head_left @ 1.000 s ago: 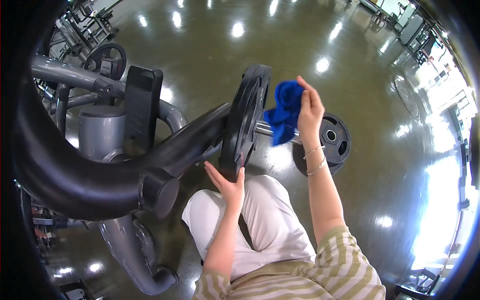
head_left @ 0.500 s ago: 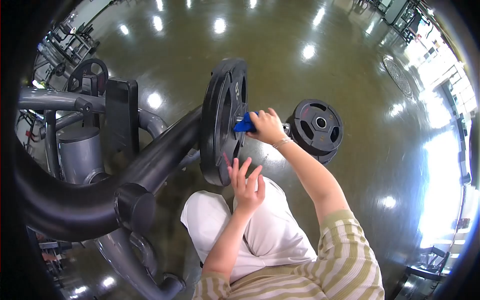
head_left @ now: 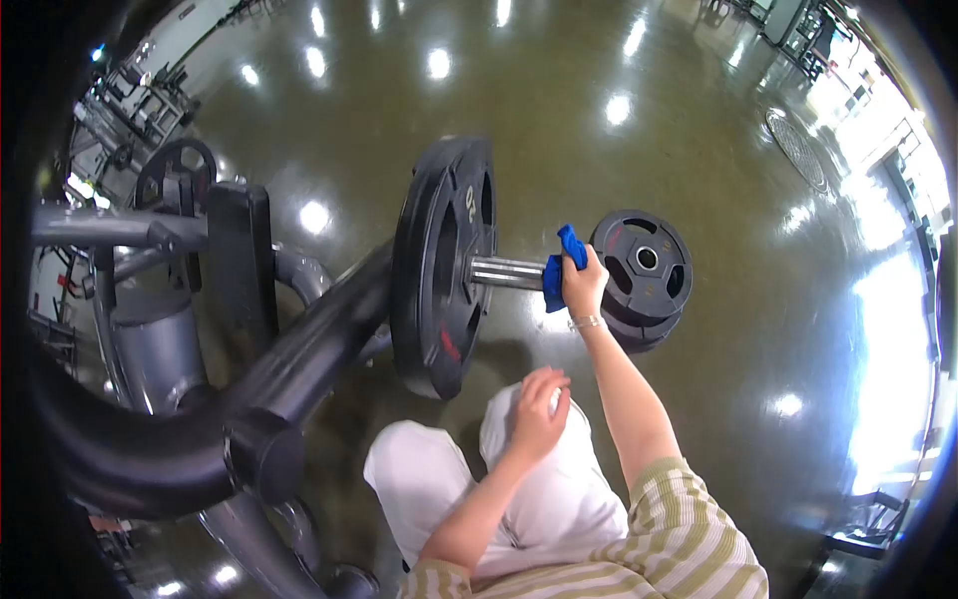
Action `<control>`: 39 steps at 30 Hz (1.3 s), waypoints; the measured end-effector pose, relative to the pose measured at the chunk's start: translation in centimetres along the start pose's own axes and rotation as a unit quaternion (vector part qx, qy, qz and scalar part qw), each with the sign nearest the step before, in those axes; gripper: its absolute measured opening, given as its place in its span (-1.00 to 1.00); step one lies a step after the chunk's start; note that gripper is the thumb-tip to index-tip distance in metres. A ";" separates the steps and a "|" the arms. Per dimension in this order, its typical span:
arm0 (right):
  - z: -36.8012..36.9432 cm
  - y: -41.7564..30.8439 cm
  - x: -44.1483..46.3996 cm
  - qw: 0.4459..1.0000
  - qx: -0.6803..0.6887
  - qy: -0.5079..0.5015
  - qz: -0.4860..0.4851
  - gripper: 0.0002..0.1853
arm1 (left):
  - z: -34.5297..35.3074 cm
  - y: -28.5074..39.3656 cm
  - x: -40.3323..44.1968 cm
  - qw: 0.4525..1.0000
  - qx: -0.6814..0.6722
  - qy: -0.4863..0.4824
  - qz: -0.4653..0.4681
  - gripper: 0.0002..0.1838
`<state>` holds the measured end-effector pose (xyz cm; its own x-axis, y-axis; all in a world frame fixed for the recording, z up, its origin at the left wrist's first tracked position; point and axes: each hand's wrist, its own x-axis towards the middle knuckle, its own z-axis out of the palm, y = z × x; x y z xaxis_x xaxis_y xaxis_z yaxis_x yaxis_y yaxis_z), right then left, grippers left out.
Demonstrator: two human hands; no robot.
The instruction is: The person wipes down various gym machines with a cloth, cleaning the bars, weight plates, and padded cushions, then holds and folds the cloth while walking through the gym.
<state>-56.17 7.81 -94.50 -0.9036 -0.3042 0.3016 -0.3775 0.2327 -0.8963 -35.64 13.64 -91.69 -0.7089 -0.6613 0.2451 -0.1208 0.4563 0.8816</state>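
Note:
My right hand (head_left: 585,283) grips a blue cloth (head_left: 554,284), which is wrapped round the outer end of a shiny metal weight peg (head_left: 507,272). A tuft of the cloth sticks up above my fingers. On the peg's inner part, a black weight plate (head_left: 444,265) stands upright against the thick dark machine arm (head_left: 319,309). My left hand (head_left: 540,414) is raised over my knee, below the peg and apart from it. Its fingers are loosely bent, with nothing seen in them.
Beyond my right hand, a stack of black weight plates (head_left: 647,260) is low down near the floor. The grey machine frame (head_left: 160,339) and a black pad (head_left: 242,260) take up the left side. A round floor cover (head_left: 795,150) lies far right.
My right hand has moved right with the blue cloth, from beside the plate to the peg's outer end, baring the metal. My left hand has drawn away from the plate, down and right.

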 end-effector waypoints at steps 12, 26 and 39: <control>-9.9 -3.1 -4.0 0.882 -0.064 -0.128 0.448 -0.49 | -4.8 5.9 -3.8 0.965 0.049 -0.233 -0.110 -0.79; -37.1 -47.7 -16.6 0.824 0.281 -0.364 0.331 -0.65 | -25.9 45.7 1.2 0.862 -0.191 -0.389 -0.262 -0.70; -33.8 -59.1 -8.0 0.850 0.074 -0.516 0.071 -0.67 | -30.0 50.6 -3.0 0.945 -0.262 0.090 -0.175 -0.86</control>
<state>-33.47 27.76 -32.97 -0.2494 -0.9493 -0.1916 -0.1807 0.2400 -0.9538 -18.80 20.87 -35.76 -0.5529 -0.8298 -0.0760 0.0674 -0.1354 0.9885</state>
